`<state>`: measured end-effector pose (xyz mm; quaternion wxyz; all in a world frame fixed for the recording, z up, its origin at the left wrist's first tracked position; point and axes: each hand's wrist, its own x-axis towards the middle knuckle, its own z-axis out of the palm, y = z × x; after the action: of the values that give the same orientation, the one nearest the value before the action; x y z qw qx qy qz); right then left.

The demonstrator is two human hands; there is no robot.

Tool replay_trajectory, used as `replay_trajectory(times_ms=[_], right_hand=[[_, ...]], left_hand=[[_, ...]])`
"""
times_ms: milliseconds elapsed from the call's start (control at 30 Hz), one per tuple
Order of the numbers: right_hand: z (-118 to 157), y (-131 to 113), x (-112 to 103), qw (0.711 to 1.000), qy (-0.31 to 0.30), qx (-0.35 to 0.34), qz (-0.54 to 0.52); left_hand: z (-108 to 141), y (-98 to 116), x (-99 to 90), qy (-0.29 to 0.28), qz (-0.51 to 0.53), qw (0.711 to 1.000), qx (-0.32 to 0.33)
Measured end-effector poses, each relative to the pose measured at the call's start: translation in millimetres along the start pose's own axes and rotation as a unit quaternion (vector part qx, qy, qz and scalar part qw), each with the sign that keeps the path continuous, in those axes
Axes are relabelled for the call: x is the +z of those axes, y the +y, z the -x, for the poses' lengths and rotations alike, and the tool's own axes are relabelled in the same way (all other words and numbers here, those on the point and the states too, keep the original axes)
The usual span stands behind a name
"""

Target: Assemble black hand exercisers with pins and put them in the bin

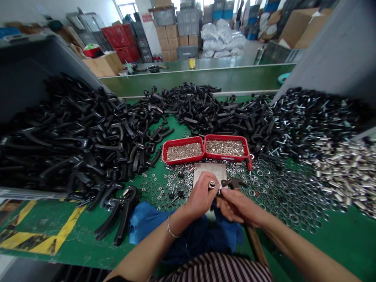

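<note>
Near the front edge of the bench (88, 239), the left grip (202, 194) clasps a metal part (212, 185); the right grip's (237, 204) hold cannot be discerned. Keep the part steady and aligned.

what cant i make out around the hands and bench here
All in the head view:
Small silver metal part: mostly hidden by the left hand holding it.
Brown wooden handle: where it meets the black hammer head is hidden by the right hand.
Tiny silver pieces in the red plastic trays: too small to count.
Pale silver metal cylinders: heap cut off by the right edge.
</note>
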<state>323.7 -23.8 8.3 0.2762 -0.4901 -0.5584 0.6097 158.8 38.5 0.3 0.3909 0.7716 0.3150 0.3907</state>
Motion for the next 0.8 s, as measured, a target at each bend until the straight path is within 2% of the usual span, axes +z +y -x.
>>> replay_trajectory(times_ms=[100,133,233,267,367,400,433,500,533,667,700,800], right_hand=[[1.3,-0.9,2.5,0.994,0.098,-0.031,0.03],[1.3,-1.2,3.3,0.994,0.101,-0.033,0.024],[1.6,-1.7,5.6,0.999,0.01,-0.012,-0.035],[1.7,-2.0,6.5,0.999,0.012,-0.019,-0.026],[2.7,-3.6,9.7,0.991,0.115,-0.054,0.047],[3.1,-4.1,10.7,0.988,0.132,-0.052,0.06],[3.7,-4.6,11.5,0.99,0.122,-0.041,0.058],[5.1,-4.8,12.4,0.997,0.064,-0.015,0.038],[5.7,-4.4,12.4,0.997,0.061,-0.015,0.044],[6.8,2.0,11.2,0.967,0.211,-0.071,0.12],[6.6,4.5,10.9,0.972,0.205,-0.072,0.093],[5.3,11.6,10.0,0.996,0.06,-0.027,-0.062]], left_hand=[[3.1,2.6,0.8,0.041,0.004,0.998,-0.041],[4.0,3.2,1.0,0.052,0.0,0.998,-0.043],[6.2,4.5,0.4,0.039,-0.013,0.999,-0.009],[6.7,4.7,0.0,0.035,-0.013,0.999,-0.01],[7.6,5.0,-1.3,0.053,-0.013,0.997,-0.047],[7.7,5.0,-1.5,0.056,-0.017,0.997,-0.051],[7.5,5.0,-1.7,0.053,-0.023,0.997,-0.046],[6.6,5.4,-1.3,0.028,-0.034,0.999,-0.028],[5.9,5.7,-0.8,0.015,-0.038,0.999,-0.027],[2.6,9.2,2.7,0.02,-0.053,0.996,-0.062],[1.4,10.3,3.0,0.022,-0.058,0.996,-0.061],[-7.0,10.5,0.9,-0.023,-0.084,0.995,-0.041]])
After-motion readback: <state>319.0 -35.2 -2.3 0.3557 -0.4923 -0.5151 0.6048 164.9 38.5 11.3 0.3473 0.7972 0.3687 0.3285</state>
